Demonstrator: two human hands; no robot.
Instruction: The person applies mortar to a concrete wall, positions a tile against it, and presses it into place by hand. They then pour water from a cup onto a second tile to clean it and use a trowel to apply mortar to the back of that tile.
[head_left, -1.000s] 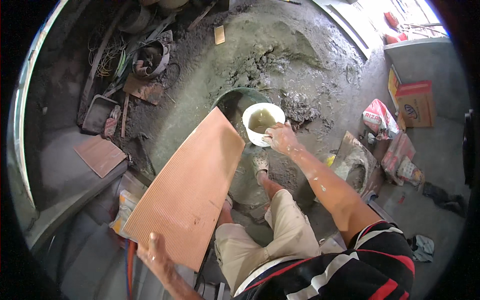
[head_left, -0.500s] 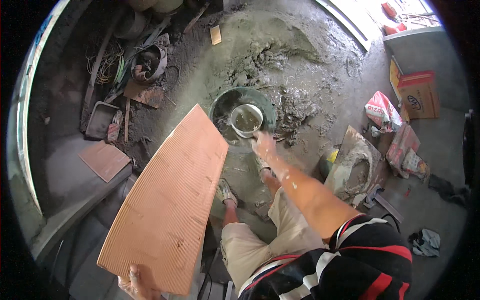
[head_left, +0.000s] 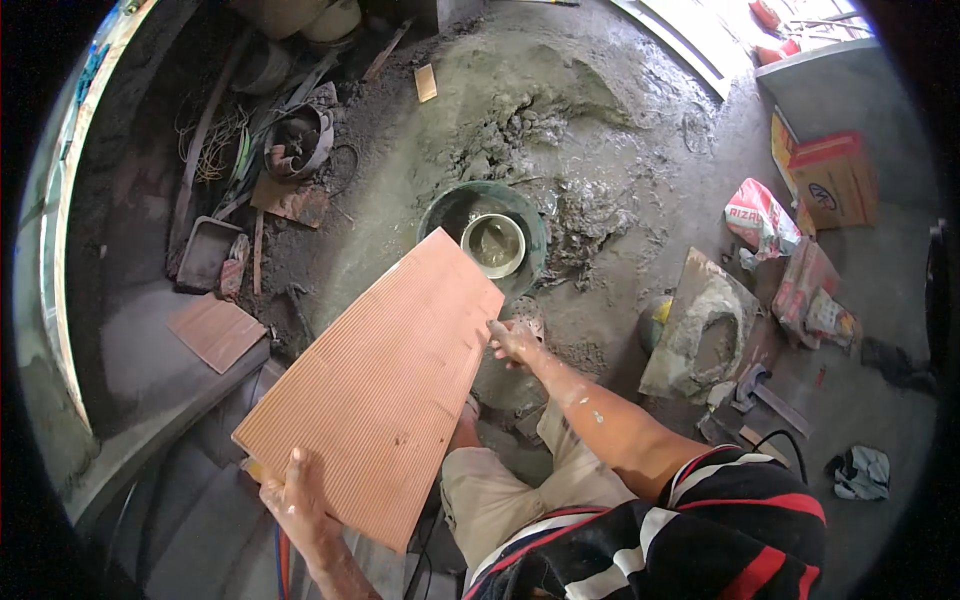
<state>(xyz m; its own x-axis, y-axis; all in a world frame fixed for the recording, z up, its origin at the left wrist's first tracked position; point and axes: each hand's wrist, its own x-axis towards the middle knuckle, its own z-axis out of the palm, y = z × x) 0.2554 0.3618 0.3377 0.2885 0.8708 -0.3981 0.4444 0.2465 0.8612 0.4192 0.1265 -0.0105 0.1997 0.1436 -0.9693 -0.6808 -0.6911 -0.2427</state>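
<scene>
A large terracotta tile (head_left: 375, 385), ridged on the face toward me, is held tilted in front of my legs. My left hand (head_left: 300, 505) grips its lower left edge, thumb on the ridged face and the other fingers hidden beneath. Beside the tile's right edge, near the upper corner, is my right hand (head_left: 515, 343). Its fingers are loosely bent and apart, and whether they touch the edge is unclear. Just beyond the tile stands a dark green tub (head_left: 535, 225) with a pale round pail (head_left: 520, 262) inside, holding murky liquid.
Wet grey mortar (head_left: 600, 130) spreads over the floor ahead. A mortar-crusted board (head_left: 735, 300), a torn sack (head_left: 760, 215) and a cardboard box (head_left: 840, 190) are on the right. On the left lie another tile (head_left: 218, 332), a tray (head_left: 205, 252) and a bucket (head_left: 318, 150) among scraps.
My right hand has come from the pail's rim back to the tile's right edge. The tile has shifted right and turned slightly clockwise; dark streaks on its face look fainter.
</scene>
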